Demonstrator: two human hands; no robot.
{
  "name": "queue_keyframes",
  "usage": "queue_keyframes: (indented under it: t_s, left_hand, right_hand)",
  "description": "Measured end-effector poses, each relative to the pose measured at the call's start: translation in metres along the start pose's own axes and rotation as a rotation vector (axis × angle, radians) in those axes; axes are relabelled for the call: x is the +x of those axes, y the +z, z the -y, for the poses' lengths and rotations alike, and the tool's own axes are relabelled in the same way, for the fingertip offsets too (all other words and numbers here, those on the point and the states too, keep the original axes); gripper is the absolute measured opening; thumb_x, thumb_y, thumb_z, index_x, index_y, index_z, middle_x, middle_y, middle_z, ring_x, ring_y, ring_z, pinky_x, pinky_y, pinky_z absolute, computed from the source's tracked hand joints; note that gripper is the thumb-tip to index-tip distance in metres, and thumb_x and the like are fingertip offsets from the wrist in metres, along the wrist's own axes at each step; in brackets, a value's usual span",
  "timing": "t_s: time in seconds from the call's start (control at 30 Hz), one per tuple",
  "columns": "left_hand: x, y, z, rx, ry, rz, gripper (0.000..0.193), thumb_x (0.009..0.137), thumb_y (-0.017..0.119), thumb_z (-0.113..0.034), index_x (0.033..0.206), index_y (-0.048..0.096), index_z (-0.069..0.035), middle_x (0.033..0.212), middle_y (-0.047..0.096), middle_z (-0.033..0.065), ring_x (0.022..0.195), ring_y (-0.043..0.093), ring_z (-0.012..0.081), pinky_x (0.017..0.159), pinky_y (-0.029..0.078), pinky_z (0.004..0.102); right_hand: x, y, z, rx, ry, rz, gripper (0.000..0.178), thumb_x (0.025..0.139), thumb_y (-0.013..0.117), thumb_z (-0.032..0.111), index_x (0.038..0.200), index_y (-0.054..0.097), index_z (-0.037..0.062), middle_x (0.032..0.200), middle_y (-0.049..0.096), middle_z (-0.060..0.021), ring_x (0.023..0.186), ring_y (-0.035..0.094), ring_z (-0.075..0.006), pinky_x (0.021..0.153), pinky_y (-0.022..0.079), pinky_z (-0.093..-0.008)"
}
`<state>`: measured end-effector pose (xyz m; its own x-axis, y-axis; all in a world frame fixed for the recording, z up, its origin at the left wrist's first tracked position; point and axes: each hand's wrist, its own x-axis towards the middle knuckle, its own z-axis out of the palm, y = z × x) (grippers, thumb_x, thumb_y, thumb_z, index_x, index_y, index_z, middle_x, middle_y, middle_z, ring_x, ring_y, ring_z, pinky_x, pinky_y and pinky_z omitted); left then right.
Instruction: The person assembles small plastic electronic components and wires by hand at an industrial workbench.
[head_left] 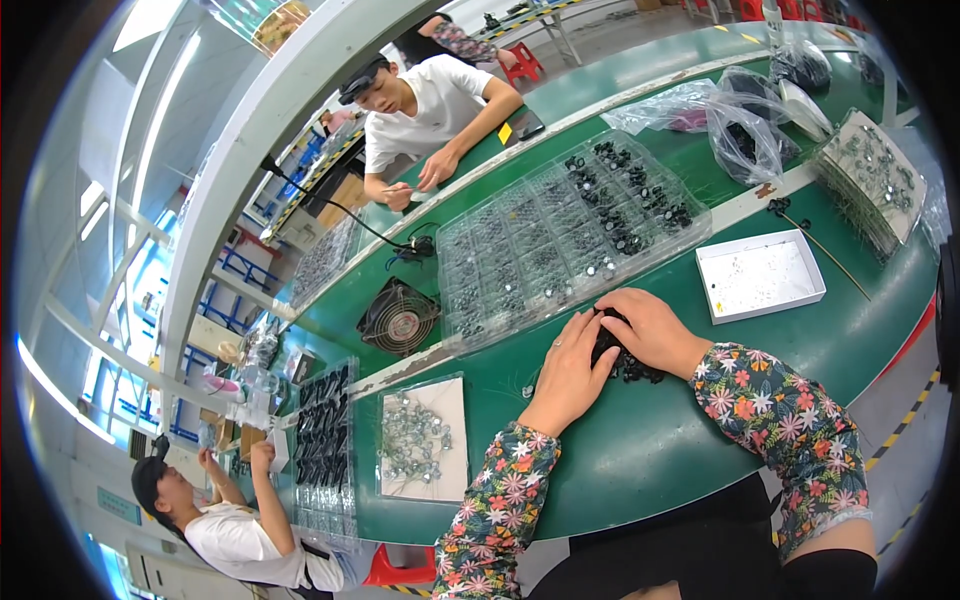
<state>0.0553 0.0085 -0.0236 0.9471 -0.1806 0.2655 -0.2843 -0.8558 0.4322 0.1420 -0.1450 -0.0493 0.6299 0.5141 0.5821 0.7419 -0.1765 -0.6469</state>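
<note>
On the green table in front of me lies a small heap of little black parts [634, 368], too small and too covered to name exactly. My left hand [568, 372] rests along its left side, fingers stretched out and a ring on one of them. From the right my right hand [655, 332] curves over the heap's top, with its fingers extended and their tips near the left hand's fingertips. Both hands touch the pile without gripping a part that I can see. Floral sleeves cover both forearms. Beyond my hands a clear compartment tray [540, 322] holds many similar black parts.
A white box [812, 290] with tiny bits stands right, near a stack of cards with wired parts [850, 190]. Left are another such card [450, 480], a fan [398, 318] and a black-filled tray [325, 430]. Plastic bags [745, 140] lie far right. Two people work opposite and left.
</note>
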Motion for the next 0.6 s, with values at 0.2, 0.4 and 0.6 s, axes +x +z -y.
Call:
queue_keyframes:
  t_s: [0.2,0.4,0.6]
  left_hand:
    - [-0.0007,0.0012,0.0001,-0.003,0.006,-0.005,0.049,0.09,0.057,-0.025,0.129,0.046,0.003,0.135,0.046,0.0229,0.127,0.042,0.0386,0.104,0.036,0.0441]
    - [0.0007,-0.0002,-0.0022,0.003,-0.003,-0.005,0.049,0.089,0.058,-0.025,0.128,0.047,0.003,0.135,0.046,0.0232,0.127,0.042,0.0386,0.104,0.036,0.0442]
    - [-0.0006,-0.0002,-0.0007,0.005,-0.004,0.0,0.048,0.09,0.056,-0.026,0.128,0.046,0.003,0.135,0.045,0.0225,0.127,0.041,0.0382,0.104,0.036,0.0431]
  right_hand:
    - [-0.0012,-0.0003,-0.0005,-0.006,-0.004,-0.003,0.019,0.088,0.057,0.016,0.099,0.058,0.0007,0.099,0.061,-0.0153,0.097,0.057,-0.0351,0.086,0.046,-0.0422]
    - [0.0001,-0.0026,0.0023,0.006,0.006,0.001,0.018,0.087,0.058,0.016,0.098,0.058,0.001,0.098,0.062,-0.0148,0.096,0.057,-0.0346,0.085,0.046,-0.0422]
    - [0.0011,-0.0004,0.0008,0.007,0.005,0.005,0.018,0.087,0.058,0.016,0.097,0.058,0.0007,0.097,0.062,-0.015,0.096,0.057,-0.0346,0.085,0.046,-0.0421]
